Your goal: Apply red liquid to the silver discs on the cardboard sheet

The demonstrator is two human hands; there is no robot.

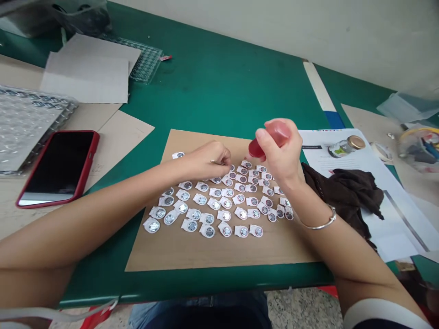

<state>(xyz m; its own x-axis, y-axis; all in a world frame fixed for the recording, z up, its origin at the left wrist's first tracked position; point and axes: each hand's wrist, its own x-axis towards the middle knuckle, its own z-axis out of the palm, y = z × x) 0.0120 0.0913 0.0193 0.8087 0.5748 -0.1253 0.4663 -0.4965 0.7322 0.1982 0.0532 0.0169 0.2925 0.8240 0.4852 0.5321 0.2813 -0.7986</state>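
My right hand point(283, 153) is raised above the right back part of a brown cardboard sheet point(219, 251), its fingers wrapped round a glossy red rounded object point(279, 132) whose kind I cannot make out. Low over the sheet, my left hand point(214, 160) is closed with its fingertips pointing down among small white tabs. A thin metallic sliver shows by its fingers; whether it is a tool or a ring is unclear. Many white tabs with round silver discs point(207, 230) lie in loose rows on the cardboard, some partly hidden under my hands and arms.
A phone in a red case point(58, 167) lies left, near bubble wrap point(30, 123) and white card point(89, 73). On the right are a printed paper sheet point(387, 233), a small glass jar point(346, 146), dark brown cloth point(356, 192) and a tape roll point(382, 151). The green table point(219, 82) meets a wall.
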